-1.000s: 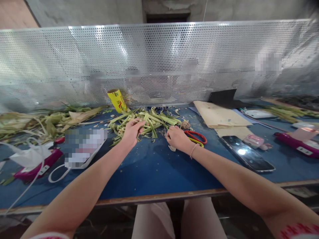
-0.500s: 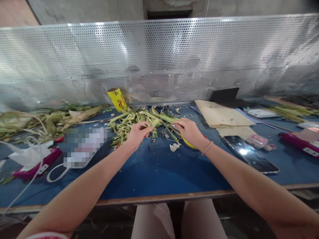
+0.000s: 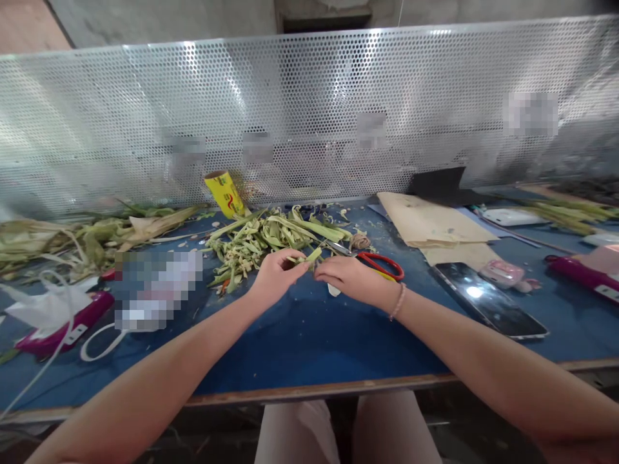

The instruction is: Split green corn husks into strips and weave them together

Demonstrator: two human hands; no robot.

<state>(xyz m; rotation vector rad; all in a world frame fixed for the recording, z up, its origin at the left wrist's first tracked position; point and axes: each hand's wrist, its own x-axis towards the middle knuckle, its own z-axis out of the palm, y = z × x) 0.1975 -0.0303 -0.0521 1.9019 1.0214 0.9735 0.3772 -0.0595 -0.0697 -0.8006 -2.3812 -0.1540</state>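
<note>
My left hand is closed in a pinch on a short strip of pale green husk. Against the right end of that strip, my right hand has its fingers curled together; its exact grip is partly hidden. A pair of scissors with red and yellow handles lies on the table just behind my right hand, blades pointing left. Beyond both hands spreads a heap of green husk strips and small twisted pieces. A brownish rolled ball sits by the scissors' blades. A white scrap lies under my right fingers.
Behind the heap leans a yellow tube near a perforated metal screen. On the right are brown paper, a phone and a pink case. Larger husks, a blurred-out item and white cables occupy the left.
My right hand has moved left and nearer, away from the scissors, to meet my left hand. The left hand has shifted slightly right and nearer. The scissors' handles and the brownish ball now show.
</note>
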